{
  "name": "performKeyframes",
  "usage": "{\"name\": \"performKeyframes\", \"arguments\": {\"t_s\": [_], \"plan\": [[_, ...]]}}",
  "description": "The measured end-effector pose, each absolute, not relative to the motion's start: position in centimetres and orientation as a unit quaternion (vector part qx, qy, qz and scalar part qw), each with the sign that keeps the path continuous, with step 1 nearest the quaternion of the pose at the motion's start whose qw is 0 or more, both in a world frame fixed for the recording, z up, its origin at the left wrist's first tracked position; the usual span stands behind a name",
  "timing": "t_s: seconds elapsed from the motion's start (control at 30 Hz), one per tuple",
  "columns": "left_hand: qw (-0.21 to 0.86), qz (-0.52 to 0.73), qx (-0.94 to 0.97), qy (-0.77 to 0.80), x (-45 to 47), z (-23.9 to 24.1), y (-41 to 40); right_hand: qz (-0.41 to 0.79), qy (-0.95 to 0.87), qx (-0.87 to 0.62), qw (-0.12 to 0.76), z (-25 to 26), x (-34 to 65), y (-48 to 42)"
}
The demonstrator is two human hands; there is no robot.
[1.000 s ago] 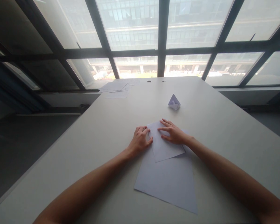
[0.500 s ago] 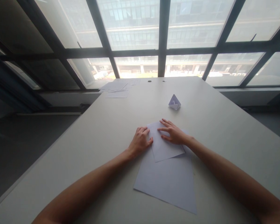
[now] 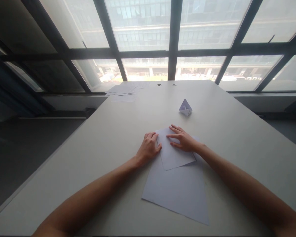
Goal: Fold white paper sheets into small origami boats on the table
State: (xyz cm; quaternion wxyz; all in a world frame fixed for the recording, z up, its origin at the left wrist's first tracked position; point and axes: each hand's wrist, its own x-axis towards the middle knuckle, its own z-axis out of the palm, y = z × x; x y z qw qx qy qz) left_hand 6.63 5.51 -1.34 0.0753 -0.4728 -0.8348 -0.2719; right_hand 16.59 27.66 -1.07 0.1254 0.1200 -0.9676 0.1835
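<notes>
A smaller sheet of white paper (image 3: 176, 159), which seems folded, lies on a larger white sheet (image 3: 176, 189) whose lower part sticks out towards me. My right hand (image 3: 181, 139) rests on the upper part of the smaller paper, palm down with fingers spread. Along its left edge is my left hand (image 3: 149, 146), with fingers bent and the thumb apart, touching the border of the paper. Beyond my hands, a folded paper boat (image 3: 185, 108) stands on the table.
The white table (image 3: 93, 144) stretches away to large framed windows (image 3: 144, 67). Several loose sheets (image 3: 123, 93) lie at its far left corner. Two small round fittings show near the far edge. Dark floor (image 3: 39, 141) lies beyond the left side.
The view has shifted very slightly. Both hands and the paper keep the same places relative to each other.
</notes>
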Motion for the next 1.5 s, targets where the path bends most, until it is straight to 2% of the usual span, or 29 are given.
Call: {"name": "performKeyframes", "arguments": {"t_s": [0.13, 0.27, 0.43, 0.5, 0.6, 0.7, 0.8, 0.9, 0.97, 1.07, 1.13, 1.2, 1.3, 1.5], "plan": [[0.082, -0.268, -0.427, -0.86, 5.7, -1.4, 5.5, 0.18, -0.968, 0.12, 0.125, -1.1, 16.6, 27.7], [0.094, -0.208, -0.351, -0.908, 4.9, -1.2, 5.6, 0.18, -0.968, 0.121, 0.128, -1.2, 16.6, 27.7], [0.076, -0.199, -0.356, -0.91, 5.1, -1.3, 6.0, 0.209, -0.96, 0.118, 0.141, -1.2, 16.5, 27.2], [0.076, -0.205, -0.356, -0.909, 5.3, -1.3, 6.1, 0.248, -0.948, 0.065, 0.188, -1.1, 16.3, 27.1], [0.069, -0.196, -0.352, -0.913, 5.5, -1.1, 6.1, 0.346, -0.897, -0.131, 0.24, -0.8, 15.8, 27.4], [0.061, -0.181, -0.345, -0.919, 5.7, -0.9, 6.0, 0.444, -0.843, -0.245, 0.18, -0.5, 15.3, 28.0], [0.056, -0.196, -0.348, -0.915, 5.7, -1.0, 6.0, 0.503, -0.822, -0.218, 0.153, -0.2, 15.3, 28.1], [0.046, -0.271, -0.337, -0.901, 5.2, -1.1, 6.0, 0.577, -0.779, -0.174, 0.173, 0.1, 15.5, 27.5], [0.013, -0.387, -0.306, -0.87, 4.6, -1.1, 6.2, 0.632, -0.735, -0.151, 0.194, 0.4, 15.7, 27.0], [-0.101, -0.593, -0.226, -0.766, 3.8, -0.7, 6.6, 0.686, -0.678, -0.13, 0.229, 0.5, 15.9, 26.6], [-0.199, -0.675, -0.202, -0.682, 3.6, -0.5, 7.0, 0.699, -0.657, -0.12, 0.254, 0.5, 16.0, 26.5], [-0.264, -0.715, -0.214, -0.611, 3.7, -0.4, 7.4, 0.703, -0.646, -0.114, 0.275, 0.4, 16.0, 26.4], [-0.261, -0.753, -0.222, -0.562, 4.3, -0.6, 7.7, 0.709, -0.637, -0.113, 0.279, 0.5, 16.3, 26.1], [-0.232, -0.761, -0.228, -0.562, 5.3, -0.2, 7.6, 0.756, -0.623, -0.097, 0.177, 1.5, 16.9, 25.7]]}}
